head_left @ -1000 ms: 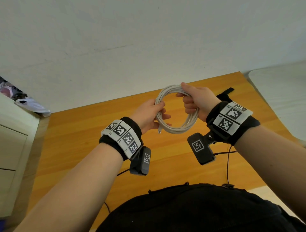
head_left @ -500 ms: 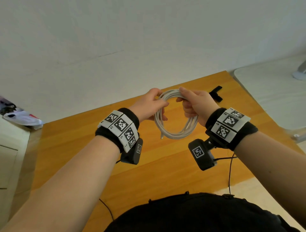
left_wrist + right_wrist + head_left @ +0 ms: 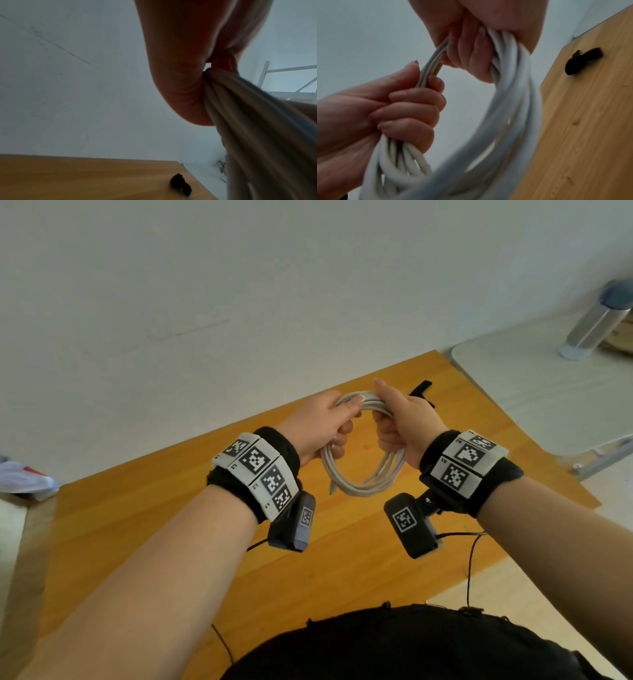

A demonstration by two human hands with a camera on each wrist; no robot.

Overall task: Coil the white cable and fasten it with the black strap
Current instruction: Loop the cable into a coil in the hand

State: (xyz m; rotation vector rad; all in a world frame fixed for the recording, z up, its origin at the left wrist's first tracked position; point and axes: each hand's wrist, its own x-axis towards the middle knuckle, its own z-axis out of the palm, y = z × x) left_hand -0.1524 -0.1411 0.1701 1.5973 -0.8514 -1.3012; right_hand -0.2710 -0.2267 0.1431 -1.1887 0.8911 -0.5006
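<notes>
The white cable [image 3: 363, 484] hangs as a coil of several loops in the air above the wooden table [image 3: 144, 529]. My left hand [image 3: 318, 426] grips the coil's upper left side, fingers curled round the strands [image 3: 412, 108]. My right hand [image 3: 400, 419] grips the upper right part of the coil [image 3: 518, 94], close beside the left. One cable end [image 3: 331, 490] pokes out at the lower left of the coil. The black strap [image 3: 420, 389] lies on the table beyond my right hand, near the far right corner [image 3: 580, 60] [image 3: 180, 184]. Neither hand touches it.
A white wall rises right behind the table's far edge. A white table [image 3: 548, 392] with a metal bottle [image 3: 596, 326] stands to the right. A white cabinet with a plastic bag [image 3: 24, 481] is at the left. Thin black wires [image 3: 471, 563] hang from the wrist cameras.
My left hand slid up the coil from its left side to the top, next to the right hand. The view swung right, so the strap and white table show more.
</notes>
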